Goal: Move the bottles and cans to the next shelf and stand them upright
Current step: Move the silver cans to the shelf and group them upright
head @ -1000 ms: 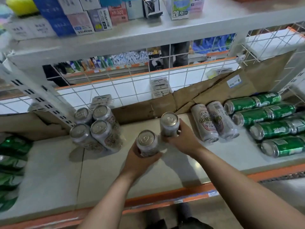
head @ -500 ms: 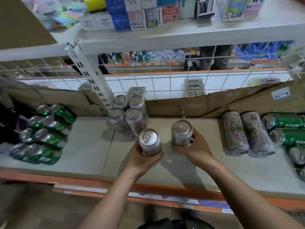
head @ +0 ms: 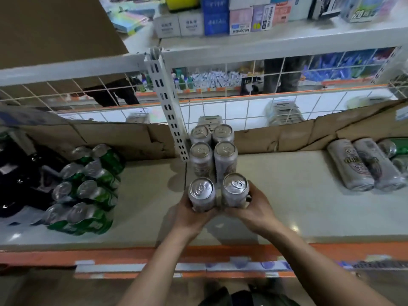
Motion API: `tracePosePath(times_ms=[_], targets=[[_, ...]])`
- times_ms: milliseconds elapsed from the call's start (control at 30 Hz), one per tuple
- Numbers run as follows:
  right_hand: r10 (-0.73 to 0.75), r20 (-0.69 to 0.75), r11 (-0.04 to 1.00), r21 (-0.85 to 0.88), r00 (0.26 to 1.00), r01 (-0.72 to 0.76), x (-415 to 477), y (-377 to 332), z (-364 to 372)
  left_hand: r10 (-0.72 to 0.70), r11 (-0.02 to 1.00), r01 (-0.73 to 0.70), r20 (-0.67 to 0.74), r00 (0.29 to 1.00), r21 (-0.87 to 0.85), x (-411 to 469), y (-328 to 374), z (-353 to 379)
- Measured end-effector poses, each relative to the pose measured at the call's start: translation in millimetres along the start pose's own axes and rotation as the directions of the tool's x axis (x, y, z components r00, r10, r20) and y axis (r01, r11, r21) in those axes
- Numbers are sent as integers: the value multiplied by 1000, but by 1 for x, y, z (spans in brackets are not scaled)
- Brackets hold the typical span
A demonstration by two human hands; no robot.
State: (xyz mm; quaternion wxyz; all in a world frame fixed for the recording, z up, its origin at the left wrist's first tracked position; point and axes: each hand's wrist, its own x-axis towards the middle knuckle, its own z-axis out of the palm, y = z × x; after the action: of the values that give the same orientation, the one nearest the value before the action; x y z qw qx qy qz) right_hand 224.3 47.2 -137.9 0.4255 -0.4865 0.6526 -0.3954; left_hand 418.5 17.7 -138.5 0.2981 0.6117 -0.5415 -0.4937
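Carrying, on a pale beige shelf board (head: 287, 206) with an orange front edge, four upright silver drink cans (head: 213, 151) packed in a square just beside a white slotted post (head: 167, 111). Bearing two silver cans (head: 364, 166) on their sides well to the right. Holding green cans (head: 88, 188) lying stacked on the left stretch. Backing onto torn brown cardboard (head: 287, 138).

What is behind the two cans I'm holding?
Four upright silver cans stand in a square block behind the held cans, a white slotted post to their left, cardboard at the back. The held cans hide the nearest pair's lower parts.
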Motion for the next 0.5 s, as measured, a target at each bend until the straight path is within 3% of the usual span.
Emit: tracePosePath(times_ms=[267,500], targets=[[-35,32,955,-294,999,43,-7,-5,1,45,984,-54,54,998,171,8,-28,-6],[-19,13,954,-300,1000,22,18,-9,9,142,972,-158,99,985,174,39,-28,-10]])
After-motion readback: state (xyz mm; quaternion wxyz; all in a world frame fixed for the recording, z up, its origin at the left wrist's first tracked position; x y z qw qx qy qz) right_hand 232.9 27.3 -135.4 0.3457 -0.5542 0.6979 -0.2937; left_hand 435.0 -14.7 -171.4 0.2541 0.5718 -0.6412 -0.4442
